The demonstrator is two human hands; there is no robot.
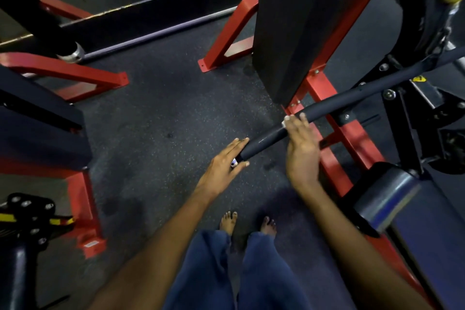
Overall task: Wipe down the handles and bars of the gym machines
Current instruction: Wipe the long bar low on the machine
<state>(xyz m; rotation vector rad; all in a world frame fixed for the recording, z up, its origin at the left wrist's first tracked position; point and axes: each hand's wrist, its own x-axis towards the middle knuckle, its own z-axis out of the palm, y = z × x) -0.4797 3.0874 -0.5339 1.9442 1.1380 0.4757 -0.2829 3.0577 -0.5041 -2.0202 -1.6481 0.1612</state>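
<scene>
a black padded bar (314, 118) runs from 8 to 2 o'clock above the gym floor. the left hand (226, 162) steadies its near end, fingers straight; the right hand (300, 148), farther up, presses a white cloth (286, 121) on it.

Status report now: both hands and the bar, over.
Left hand open, steadying end of black bar. Right hand flat over bar, white cloth under fingertips. Nothing in the way.
</scene>
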